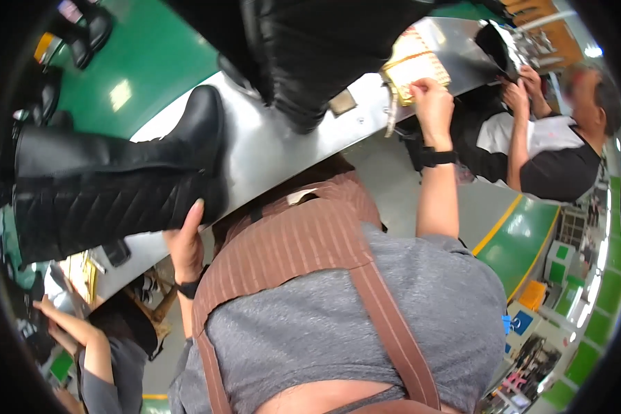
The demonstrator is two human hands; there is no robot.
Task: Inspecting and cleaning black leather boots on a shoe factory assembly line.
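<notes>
A tall black boot [110, 172] with a quilted panel lies on its side over the metal bench at the left. My left hand [186, 245] is at its lower edge near the heel, thumb pressed against the boot and the other fingers partly hidden. On the right, my right hand [432, 110] is closed in a pinch at the edge of a yellowish sheet [415, 65] with rows of reddish strips. Whatever lies between those fingertips is too small to make out. More black boots [293, 62] stand upright on the bench ahead.
The metal bench [255, 159] runs diagonally across. A small brownish square pad [343, 102] lies on it. One co-worker [538, 138] sits at the right handling a black item; another [100, 359] works at the lower left. Beyond the bench is green floor [145, 62].
</notes>
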